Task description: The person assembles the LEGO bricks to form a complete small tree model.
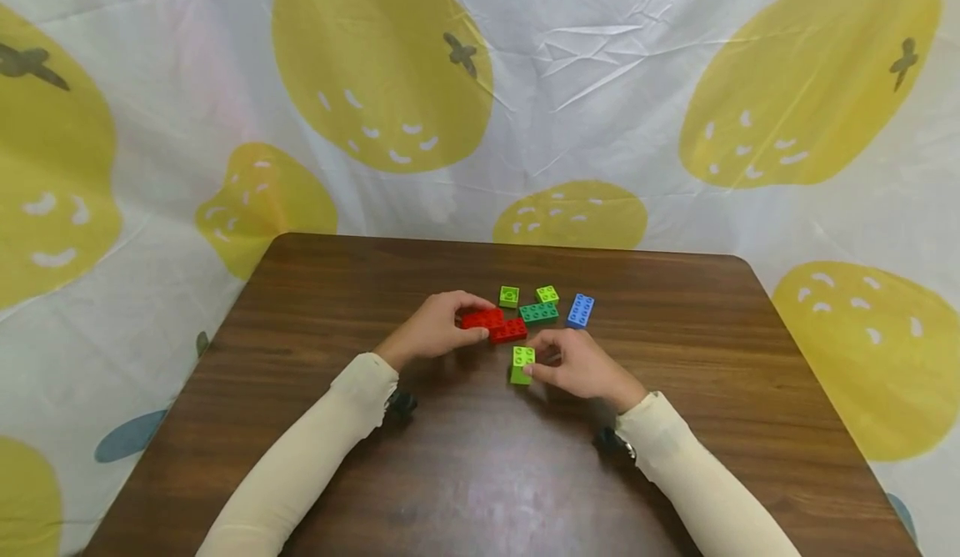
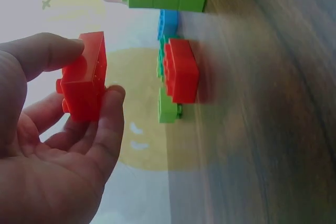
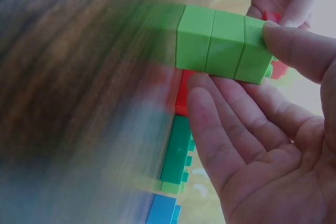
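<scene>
1. Can make out only part of the blue brick [image 3: 161,211] in the right wrist view, cut off at the bottom edge; also only a little of the right hand [image 1: 581,365] in the left wrist view, cropped at the top beside the green tower [image 3: 223,43].
2. Can spot just a sliver of one lime brick [image 3: 170,187] behind the dark green brick [image 3: 176,150].
3. Gripping a red brick [image 2: 86,80] in the left hand [image 1: 438,328], thumb and bent fingers parted only by it; held up off the table [image 1: 465,474], left of and beyond the tower.
4. Pinching the upright tower with the right hand, thumb on the top block, fingers on the opposite side; cannot tell the exact contact of each fingertip.
5. Showing three stacked blocks in both wrist views, but strongly foreshortened in the head view.
6. Can find, in the head view, a second red brick [image 1: 508,331] just beyond the tower, with the dark green brick, two lime bricks and, farther right, the blue brick behind.
7. Seeming almost to meet in the head view, yet clearly apart in the left wrist view: both red bricks.
</scene>
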`<state>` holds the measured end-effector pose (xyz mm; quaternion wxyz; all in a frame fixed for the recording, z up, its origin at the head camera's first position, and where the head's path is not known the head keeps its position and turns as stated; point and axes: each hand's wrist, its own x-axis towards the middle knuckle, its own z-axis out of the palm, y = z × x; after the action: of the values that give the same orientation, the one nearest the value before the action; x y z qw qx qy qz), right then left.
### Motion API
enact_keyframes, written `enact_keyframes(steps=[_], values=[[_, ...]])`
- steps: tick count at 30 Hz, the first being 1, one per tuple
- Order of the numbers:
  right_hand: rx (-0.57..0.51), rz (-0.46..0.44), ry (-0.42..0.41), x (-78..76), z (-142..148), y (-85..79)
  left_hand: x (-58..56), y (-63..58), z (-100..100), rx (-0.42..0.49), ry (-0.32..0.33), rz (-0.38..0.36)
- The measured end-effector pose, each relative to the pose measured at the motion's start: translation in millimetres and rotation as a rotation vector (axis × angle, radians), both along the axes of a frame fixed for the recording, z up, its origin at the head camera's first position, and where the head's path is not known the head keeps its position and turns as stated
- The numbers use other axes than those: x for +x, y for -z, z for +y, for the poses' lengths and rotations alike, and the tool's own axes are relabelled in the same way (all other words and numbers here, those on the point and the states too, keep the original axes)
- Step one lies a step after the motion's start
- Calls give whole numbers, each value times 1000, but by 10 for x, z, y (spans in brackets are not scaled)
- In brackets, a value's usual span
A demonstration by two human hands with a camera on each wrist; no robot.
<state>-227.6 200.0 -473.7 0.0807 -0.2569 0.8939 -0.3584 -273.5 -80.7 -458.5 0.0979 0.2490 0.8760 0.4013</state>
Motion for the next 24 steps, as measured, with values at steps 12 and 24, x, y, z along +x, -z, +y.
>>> enact_keyframes(steps=[12,24], values=[[-15,-4,-14,2,15,29,136,5,83,34,97,-42],[-23,-27,-14,-2,19,20,159,39,202,30,163,-57]])
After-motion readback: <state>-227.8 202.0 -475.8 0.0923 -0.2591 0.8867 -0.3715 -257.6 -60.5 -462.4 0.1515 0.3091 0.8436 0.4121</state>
